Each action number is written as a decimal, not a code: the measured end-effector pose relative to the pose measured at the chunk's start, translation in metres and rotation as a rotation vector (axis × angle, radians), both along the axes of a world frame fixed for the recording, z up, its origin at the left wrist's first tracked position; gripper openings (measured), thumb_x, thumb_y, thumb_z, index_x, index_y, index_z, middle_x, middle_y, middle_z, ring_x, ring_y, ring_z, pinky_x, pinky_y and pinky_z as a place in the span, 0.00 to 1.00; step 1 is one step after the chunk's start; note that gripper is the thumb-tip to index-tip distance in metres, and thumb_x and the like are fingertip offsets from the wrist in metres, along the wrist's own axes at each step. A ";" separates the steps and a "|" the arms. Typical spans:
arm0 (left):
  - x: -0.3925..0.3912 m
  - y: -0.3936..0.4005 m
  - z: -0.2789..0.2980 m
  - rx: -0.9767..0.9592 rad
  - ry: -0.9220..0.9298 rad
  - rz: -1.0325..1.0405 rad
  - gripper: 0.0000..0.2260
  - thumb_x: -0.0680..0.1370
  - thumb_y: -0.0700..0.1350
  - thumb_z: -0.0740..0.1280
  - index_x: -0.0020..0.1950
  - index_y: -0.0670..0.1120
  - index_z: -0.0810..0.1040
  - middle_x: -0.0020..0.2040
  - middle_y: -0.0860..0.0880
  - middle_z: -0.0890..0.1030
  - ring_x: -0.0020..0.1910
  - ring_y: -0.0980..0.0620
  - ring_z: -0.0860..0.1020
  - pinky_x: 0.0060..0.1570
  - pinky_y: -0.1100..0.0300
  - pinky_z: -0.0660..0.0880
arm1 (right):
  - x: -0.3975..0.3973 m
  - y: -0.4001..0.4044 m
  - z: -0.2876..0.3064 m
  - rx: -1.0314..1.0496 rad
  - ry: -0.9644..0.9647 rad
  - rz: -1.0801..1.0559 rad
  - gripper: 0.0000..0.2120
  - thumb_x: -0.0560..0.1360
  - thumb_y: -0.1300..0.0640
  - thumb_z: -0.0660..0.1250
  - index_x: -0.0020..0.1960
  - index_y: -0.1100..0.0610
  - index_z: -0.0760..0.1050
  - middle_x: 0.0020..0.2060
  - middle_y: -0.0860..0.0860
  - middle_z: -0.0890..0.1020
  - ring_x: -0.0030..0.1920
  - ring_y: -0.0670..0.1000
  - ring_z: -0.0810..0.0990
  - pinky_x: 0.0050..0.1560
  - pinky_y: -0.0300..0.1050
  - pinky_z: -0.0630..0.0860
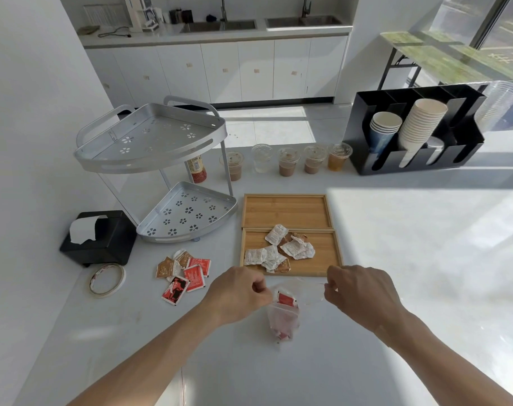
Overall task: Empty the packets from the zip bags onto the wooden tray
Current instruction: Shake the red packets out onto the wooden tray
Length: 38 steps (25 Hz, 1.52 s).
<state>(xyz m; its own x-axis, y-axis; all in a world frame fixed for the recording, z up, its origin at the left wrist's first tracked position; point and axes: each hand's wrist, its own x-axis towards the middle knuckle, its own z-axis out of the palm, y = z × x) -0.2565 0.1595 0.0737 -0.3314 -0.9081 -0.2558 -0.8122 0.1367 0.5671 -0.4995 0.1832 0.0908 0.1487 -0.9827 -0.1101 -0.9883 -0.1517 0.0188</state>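
A clear zip bag [283,313] with red packets inside lies on the white counter just in front of the near wooden tray [325,247]. My left hand [237,291] pinches the bag's top edge on the left. My right hand [357,288] pinches the top edge on the right, and the mouth is stretched between them. Several white and brown packets [278,250] lie on the near tray. A second wooden tray [286,210] behind it holds nothing. Loose red and brown packets [185,273] lie on the counter to the left.
A two-tier metal corner rack [188,218] and a black tissue box [100,238] stand at left, with a tape roll [106,279] nearby. Lidded drink cups [287,162] line the back. A black cup holder [413,133] stands at back right.
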 end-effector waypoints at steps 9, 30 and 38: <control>-0.032 0.027 -0.009 0.012 0.149 0.042 0.14 0.73 0.50 0.64 0.28 0.53 0.69 0.26 0.55 0.72 0.28 0.56 0.69 0.29 0.62 0.62 | 0.064 -0.027 -0.010 0.253 -0.559 -0.370 0.20 0.74 0.49 0.62 0.32 0.60 0.82 0.26 0.50 0.85 0.29 0.47 0.82 0.37 0.41 0.79; 0.017 -0.044 -0.071 0.111 0.264 0.177 0.02 0.77 0.46 0.69 0.46 0.50 0.81 0.40 0.55 0.83 0.41 0.55 0.80 0.50 0.55 0.77 | 0.032 -0.058 0.054 0.017 -0.526 -0.081 0.13 0.73 0.47 0.65 0.35 0.53 0.79 0.32 0.47 0.85 0.36 0.50 0.81 0.38 0.47 0.79; 0.014 -0.072 -0.057 0.055 0.407 0.350 0.04 0.79 0.43 0.65 0.45 0.49 0.76 0.43 0.51 0.81 0.35 0.56 0.81 0.36 0.59 0.75 | -0.008 -0.106 0.042 0.035 -0.745 -0.297 0.09 0.73 0.48 0.69 0.36 0.50 0.81 0.30 0.44 0.85 0.37 0.50 0.83 0.41 0.48 0.80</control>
